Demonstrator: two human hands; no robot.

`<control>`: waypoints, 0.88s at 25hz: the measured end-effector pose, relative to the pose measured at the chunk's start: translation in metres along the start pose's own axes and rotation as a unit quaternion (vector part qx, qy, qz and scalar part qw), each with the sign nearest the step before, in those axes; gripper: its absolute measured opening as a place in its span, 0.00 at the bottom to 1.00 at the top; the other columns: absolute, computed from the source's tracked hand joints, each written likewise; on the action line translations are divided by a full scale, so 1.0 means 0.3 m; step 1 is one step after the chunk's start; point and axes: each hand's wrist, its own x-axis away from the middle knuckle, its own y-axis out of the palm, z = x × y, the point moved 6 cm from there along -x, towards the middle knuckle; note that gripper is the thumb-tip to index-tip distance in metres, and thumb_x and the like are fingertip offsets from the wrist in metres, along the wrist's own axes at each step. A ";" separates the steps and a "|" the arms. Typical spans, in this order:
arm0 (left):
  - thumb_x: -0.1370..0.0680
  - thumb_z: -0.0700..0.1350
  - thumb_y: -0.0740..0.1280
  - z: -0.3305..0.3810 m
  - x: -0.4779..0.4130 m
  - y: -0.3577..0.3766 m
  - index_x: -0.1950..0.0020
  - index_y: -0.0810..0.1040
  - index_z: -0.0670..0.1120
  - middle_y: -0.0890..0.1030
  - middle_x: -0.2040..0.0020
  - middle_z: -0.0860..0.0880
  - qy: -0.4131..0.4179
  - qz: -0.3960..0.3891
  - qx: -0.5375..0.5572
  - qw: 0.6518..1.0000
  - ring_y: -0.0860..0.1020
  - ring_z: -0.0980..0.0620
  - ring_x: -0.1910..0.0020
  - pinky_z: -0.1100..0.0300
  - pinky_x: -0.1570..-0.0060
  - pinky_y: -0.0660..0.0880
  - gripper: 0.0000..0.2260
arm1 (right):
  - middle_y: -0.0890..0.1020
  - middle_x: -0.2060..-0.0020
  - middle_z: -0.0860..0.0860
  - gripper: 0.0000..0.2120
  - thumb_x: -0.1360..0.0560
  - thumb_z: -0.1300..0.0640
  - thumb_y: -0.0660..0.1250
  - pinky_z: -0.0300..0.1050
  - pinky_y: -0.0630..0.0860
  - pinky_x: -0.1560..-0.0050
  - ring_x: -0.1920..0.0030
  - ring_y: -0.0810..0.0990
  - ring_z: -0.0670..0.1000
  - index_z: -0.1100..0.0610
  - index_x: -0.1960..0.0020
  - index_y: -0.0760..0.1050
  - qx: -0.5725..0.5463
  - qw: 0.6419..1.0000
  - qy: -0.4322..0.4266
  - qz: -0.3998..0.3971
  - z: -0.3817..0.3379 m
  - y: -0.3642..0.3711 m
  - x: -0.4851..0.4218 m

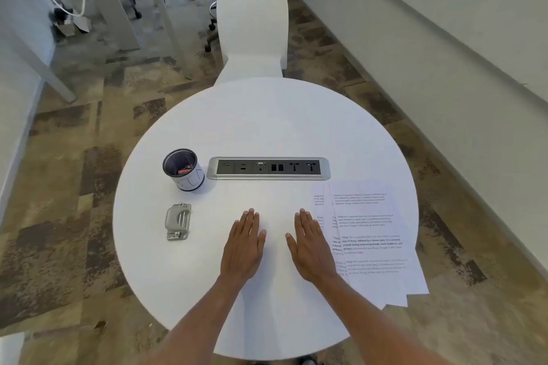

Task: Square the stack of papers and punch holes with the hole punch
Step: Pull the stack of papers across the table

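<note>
A loose, fanned stack of printed papers (373, 234) lies on the right side of the round white table (267, 121), its lower corners hanging past the table's edge. A grey metal hole punch (177, 221) sits on the left side of the table. My left hand (244, 243) rests flat, palm down, in the middle of the table, holding nothing. My right hand (310, 246) lies flat beside it, fingers together, its outer edge touching or overlapping the left margin of the papers.
A black mesh pen cup (184, 170) stands behind the hole punch. A silver power and data socket strip (268, 168) is set into the table's centre. A white chair (252, 29) stands at the far side. Patterned carpet surrounds the table; a wall ledge runs on the right.
</note>
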 end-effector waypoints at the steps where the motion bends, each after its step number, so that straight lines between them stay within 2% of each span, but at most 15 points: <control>1: 0.17 0.53 0.46 -0.016 0.013 0.016 0.22 0.49 0.46 0.49 0.20 0.52 -0.007 0.000 0.003 1.000 0.47 0.54 0.21 0.61 0.25 0.39 0.25 | 0.45 0.20 0.55 0.28 0.16 0.47 0.44 0.43 0.34 0.25 0.22 0.39 0.50 0.60 0.21 0.43 0.009 1.000 0.001 -0.002 0.004 0.022 0.003; 5: 0.18 0.55 0.44 -0.070 0.093 0.104 0.22 0.50 0.45 0.49 0.21 0.52 -0.001 0.000 -0.031 1.000 0.49 0.53 0.22 0.61 0.24 0.40 0.27 | 0.40 0.22 0.55 0.28 0.16 0.49 0.44 0.46 0.32 0.23 0.20 0.41 0.54 0.61 0.21 0.41 0.036 0.999 -0.008 -0.037 0.012 0.112 0.036; 8: 0.18 0.54 0.45 -0.076 0.094 0.112 0.21 0.49 0.46 0.50 0.21 0.51 0.007 0.010 -0.050 0.999 0.49 0.54 0.22 0.59 0.25 0.42 0.26 | 0.43 0.21 0.57 0.29 0.16 0.50 0.47 0.47 0.33 0.24 0.21 0.42 0.57 0.63 0.22 0.43 0.048 0.998 -0.008 -0.028 0.011 0.133 0.035; 13: 0.18 0.53 0.48 -0.085 0.095 0.127 0.21 0.50 0.47 0.52 0.20 0.51 -0.007 0.008 -0.045 0.999 0.50 0.55 0.22 0.56 0.24 0.46 0.26 | 0.50 0.21 0.59 0.29 0.17 0.50 0.48 0.49 0.44 0.23 0.20 0.47 0.57 0.65 0.22 0.49 0.044 0.999 -0.003 -0.012 0.017 0.152 0.034; 18: 0.18 0.52 0.50 -0.096 0.093 0.144 0.21 0.49 0.47 0.53 0.20 0.51 -0.013 0.002 -0.031 0.999 0.50 0.54 0.21 0.53 0.24 0.51 0.26 | 0.49 0.20 0.57 0.28 0.16 0.51 0.46 0.49 0.45 0.23 0.20 0.47 0.54 0.63 0.21 0.48 0.033 0.999 0.004 -0.007 0.028 0.162 0.038; 22: 0.19 0.52 0.50 -0.097 0.090 0.147 0.21 0.48 0.48 0.51 0.20 0.51 -0.015 0.005 -0.027 1.000 0.50 0.55 0.21 0.53 0.24 0.50 0.27 | 0.50 0.20 0.57 0.28 0.17 0.52 0.48 0.49 0.45 0.23 0.20 0.47 0.54 0.63 0.21 0.49 0.040 0.999 0.005 -0.011 0.028 0.166 0.035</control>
